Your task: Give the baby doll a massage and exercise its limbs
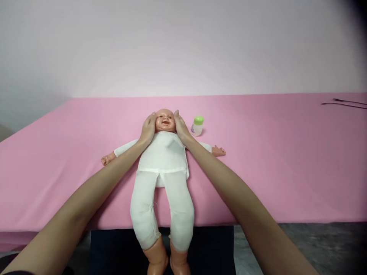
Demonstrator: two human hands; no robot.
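Note:
A baby doll (pixel 163 152) lies on its back with its head away from me, in a white cloth body with bare plastic head, hands and feet. My left hand (pixel 148 128) rests against the left side of the doll's head (pixel 165 121). Against the right side lies my right hand (pixel 181 126), its thumb pointing up by the forehead. Both hands are open, fingers lying along the head, with some fingertips hidden behind it. Close to my right hand stands a small clear jar (pixel 197 128) with a green lid.
A pink cloth covers the table (pixel 275 164), whose front edge the doll's legs overhang. Thin dark cords (pixel 344 103) lie at the far right. Behind the table rises a pale wall (pixel 183 46). Something dark (pixel 114 252) is below the front edge.

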